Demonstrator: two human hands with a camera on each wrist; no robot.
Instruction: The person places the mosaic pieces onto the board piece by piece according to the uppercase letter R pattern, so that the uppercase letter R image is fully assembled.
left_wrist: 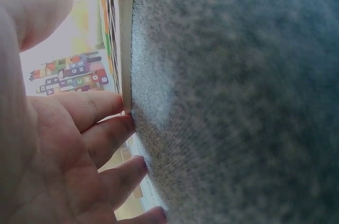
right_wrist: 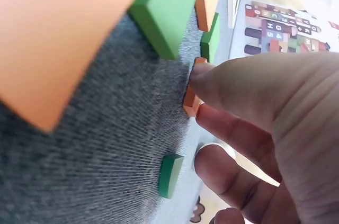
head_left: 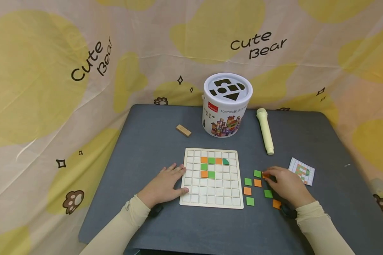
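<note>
Thumb and index finger of my right hand (head_left: 285,184) pinch one orange square tile (right_wrist: 189,103), among the loose tiles (head_left: 248,181) just to the right of the grid board (head_left: 218,182). Fingers of my left hand (head_left: 166,184) are spread apart, touching the board's left edge. I judge the step as picking one piece (the pattern card (head_left: 304,170) lies farther right of the board). Next move probably calls for a secure lift, then placing it flat on the board.
</note>
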